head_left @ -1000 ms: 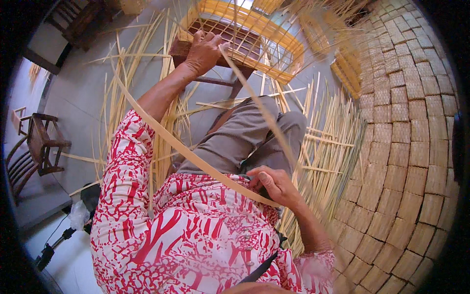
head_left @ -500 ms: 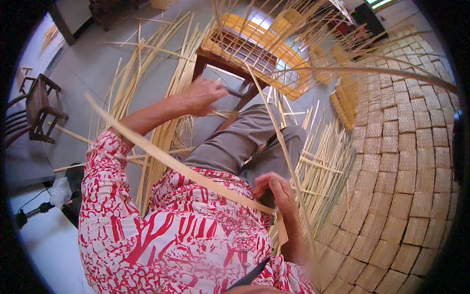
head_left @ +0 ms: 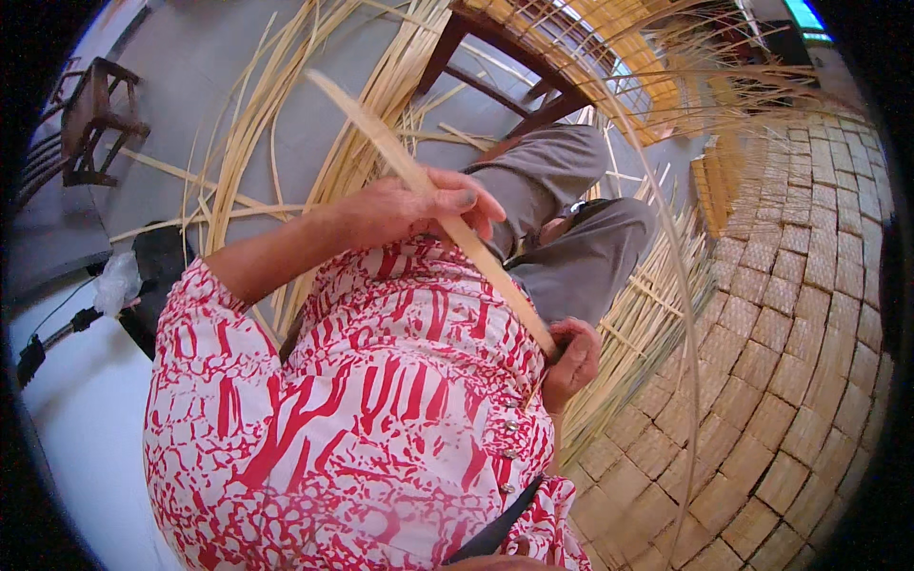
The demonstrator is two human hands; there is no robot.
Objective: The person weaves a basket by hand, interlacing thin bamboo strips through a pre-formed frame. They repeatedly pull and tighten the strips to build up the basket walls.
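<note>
A flat, pale bamboo strip (head_left: 490,266) runs slantwise across my lap, its free end pointing up and to the left. My left hand (head_left: 433,205) is closed loosely around the strip's middle, with the strip passing between thumb and fingers. At the strip's lower end, my right hand (head_left: 571,354) grips it beside my right thigh, fingers curled in. A thin, bowed strip (head_left: 678,247) arches just to the right of my right hand; where its lower end goes is unclear.
Long bamboo strips (head_left: 252,124) lie on the grey floor at left, with more bundled (head_left: 638,314) at right. Ahead is a wooden stool (head_left: 457,57) with yellow openwork weaving (head_left: 657,90). Woven pieces (head_left: 762,381) cover the right side. A dark chair (head_left: 95,124) stands far left.
My left hand has come down and right from beside the strip and closed on it. My right hand has moved slightly up and right, and the strip lies at a steeper slant. The view has shifted.
</note>
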